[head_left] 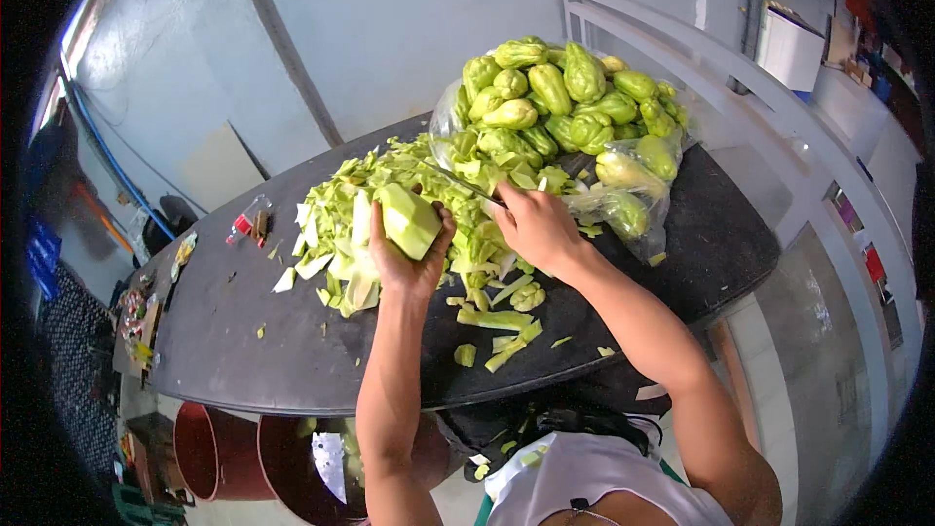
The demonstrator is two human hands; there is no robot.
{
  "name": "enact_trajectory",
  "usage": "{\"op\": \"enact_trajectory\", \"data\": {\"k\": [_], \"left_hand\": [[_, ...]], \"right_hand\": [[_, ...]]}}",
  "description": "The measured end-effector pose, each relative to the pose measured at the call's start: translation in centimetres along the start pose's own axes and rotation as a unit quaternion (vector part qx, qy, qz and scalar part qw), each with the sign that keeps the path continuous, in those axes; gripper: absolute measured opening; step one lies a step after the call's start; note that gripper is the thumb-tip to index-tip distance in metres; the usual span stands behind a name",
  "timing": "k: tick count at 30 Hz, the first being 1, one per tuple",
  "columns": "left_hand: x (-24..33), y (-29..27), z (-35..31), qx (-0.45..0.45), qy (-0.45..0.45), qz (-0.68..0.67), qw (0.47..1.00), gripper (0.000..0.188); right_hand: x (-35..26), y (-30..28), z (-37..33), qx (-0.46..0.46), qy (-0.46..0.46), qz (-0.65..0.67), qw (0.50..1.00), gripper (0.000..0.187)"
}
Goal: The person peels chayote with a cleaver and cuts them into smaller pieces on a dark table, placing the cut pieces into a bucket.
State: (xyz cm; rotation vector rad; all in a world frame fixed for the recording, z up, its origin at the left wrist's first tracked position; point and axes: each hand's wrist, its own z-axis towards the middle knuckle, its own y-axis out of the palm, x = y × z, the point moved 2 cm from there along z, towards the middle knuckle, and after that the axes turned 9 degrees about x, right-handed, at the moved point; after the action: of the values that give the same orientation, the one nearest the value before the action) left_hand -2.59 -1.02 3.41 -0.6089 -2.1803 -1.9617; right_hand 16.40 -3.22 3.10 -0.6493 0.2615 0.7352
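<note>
Table (243,331), dark and round, stands by a pale wall (390,19), strewn with peelings (341,224). Left hand (409,258) grips a peeled chayote (407,219) above it; right hand (536,229) clasps a knife (467,185). Chayotes (555,97) heap behind; tubs (224,448) below.

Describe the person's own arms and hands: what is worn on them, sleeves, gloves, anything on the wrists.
Both forearms are bare from elbow to wrist, with no sleeves reaching them. The left hand and right hand wear no gloves, and no watch, bracelet or ring shows. At the lower edge, a white sleeveless top with green trim shows.
</note>
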Motion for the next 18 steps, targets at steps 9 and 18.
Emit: {"op": "enact_trajectory", "data": {"k": [9,18], "left_hand": [[2.2,0.6,3.4,0.066,0.11,0.082,0.988,0.045],[1.8,2.7,4.2,0.019,0.125,-0.035,0.991,0.035]], "right_hand": [[-6.2,-2.0,0.9,0.07,-0.073,0.109,0.989,0.021],[-9.7,-3.3,2.3,0.149,-0.117,0.125,0.974,0.025]]}}
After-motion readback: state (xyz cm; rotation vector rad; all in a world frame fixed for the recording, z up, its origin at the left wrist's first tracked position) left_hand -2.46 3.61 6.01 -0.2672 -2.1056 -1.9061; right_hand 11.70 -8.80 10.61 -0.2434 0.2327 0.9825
